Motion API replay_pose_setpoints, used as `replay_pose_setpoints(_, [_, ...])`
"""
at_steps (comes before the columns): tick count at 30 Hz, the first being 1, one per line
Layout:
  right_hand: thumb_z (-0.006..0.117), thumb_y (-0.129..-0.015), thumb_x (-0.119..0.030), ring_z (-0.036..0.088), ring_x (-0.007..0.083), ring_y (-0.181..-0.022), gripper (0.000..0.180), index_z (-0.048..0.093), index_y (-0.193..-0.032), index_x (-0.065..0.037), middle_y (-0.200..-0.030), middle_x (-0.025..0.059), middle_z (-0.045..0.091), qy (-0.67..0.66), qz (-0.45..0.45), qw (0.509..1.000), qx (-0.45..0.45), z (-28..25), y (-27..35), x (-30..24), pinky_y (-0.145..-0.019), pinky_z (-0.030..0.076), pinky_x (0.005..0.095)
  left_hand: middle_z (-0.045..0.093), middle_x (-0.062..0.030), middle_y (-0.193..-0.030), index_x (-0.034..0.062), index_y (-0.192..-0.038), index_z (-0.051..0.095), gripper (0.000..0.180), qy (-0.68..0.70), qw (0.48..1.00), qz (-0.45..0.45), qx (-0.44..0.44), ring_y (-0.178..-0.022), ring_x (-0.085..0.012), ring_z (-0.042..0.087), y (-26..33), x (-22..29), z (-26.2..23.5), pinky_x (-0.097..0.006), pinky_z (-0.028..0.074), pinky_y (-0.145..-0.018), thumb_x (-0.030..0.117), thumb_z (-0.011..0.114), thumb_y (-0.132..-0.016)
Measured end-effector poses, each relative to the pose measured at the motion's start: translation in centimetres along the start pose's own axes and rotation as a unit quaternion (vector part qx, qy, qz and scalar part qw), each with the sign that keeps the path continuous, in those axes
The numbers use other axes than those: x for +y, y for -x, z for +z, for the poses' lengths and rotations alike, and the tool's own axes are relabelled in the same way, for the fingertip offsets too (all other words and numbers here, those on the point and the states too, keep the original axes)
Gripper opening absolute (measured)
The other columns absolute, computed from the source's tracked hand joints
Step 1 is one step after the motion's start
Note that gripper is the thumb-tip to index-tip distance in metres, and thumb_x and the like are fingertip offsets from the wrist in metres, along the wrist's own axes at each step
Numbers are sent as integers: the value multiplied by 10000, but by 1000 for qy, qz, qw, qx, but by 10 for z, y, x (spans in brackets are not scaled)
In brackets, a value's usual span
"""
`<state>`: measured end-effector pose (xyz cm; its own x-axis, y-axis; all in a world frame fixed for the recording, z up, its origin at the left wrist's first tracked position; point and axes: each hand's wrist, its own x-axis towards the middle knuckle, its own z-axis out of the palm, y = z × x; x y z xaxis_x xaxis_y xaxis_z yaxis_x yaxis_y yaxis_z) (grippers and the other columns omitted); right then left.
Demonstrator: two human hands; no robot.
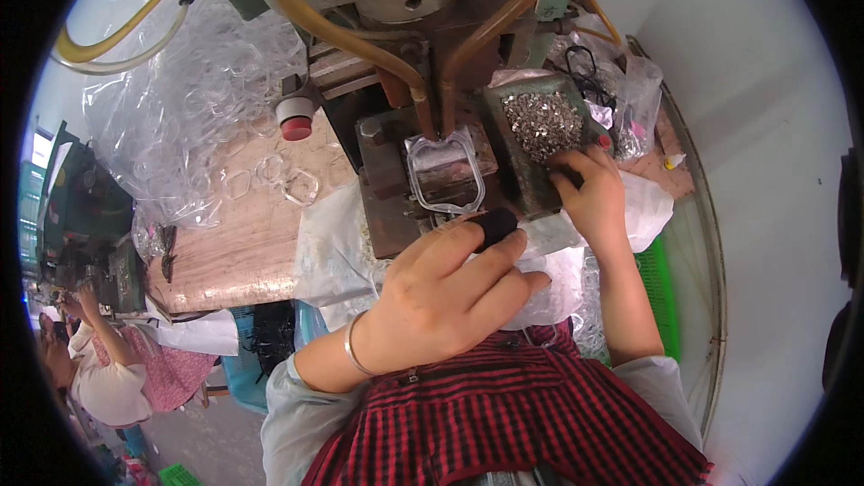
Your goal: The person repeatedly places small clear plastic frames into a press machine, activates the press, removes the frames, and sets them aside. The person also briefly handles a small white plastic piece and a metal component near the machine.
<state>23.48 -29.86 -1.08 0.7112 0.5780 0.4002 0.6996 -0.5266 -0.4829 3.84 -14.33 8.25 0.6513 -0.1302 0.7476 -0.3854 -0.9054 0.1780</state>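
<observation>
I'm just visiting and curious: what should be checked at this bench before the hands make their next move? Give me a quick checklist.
1. Clear frame on the metal base: ok, it lies there.
2. Left hand well away from the frame: not ok, its fingers are right by the near edge.
3. Black finger cover worn on the left hand: ok.
4. Right hand at the small metal pieces in the tray: ok, fingertips at the pile's edge.
5. A piece pinched in those fingertips: cannot tell, too small to see.
6. Red button unobstructed: ok, nothing covers it.
</observation>
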Motion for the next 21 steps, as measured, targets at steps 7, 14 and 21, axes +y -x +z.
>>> replay_pose_setpoints(7, [677, -833, -29, 656, 322, -883, 97, 659, -926, -13, -910, 140, 671, 23, 10, 999, 30, 11, 2, -4, -826, 512, 395, 690, -71, -1097, 173, -971, 694, 304, -81, 990, -104, 48, -953, -261, 666, 83, 15, -57, -510, 546, -952, 276, 862, -738])
replay_pose_setpoints(14, [653, -867, -10, 686, 261, -856, 156, 707, -1013, -19, -955, 135, 719, -170, 40, 980, 101, 12, -14, -22, -788, 523, 330, 695, -131, -1132, -10, -1055, 677, 139, -263, 900, -276, 211, -1055, -262, 653, 75, -104, -110, -361, 471, -980, -11, 631, -924])
replay_pose_setpoints(21, [696, -839, -25, 665, 287, -915, 141, 720, -977, -37, -943, 119, 703, -59, 27, 978, 199, 10, 2, 17, -834, 512, 357, 551, -199, -1382, 111, -1166, 667, 301, -342, 865, -360, 70, -1301, -410, 465, 185, -225, -42, -494, 393, -1064, 149, 713, -871])
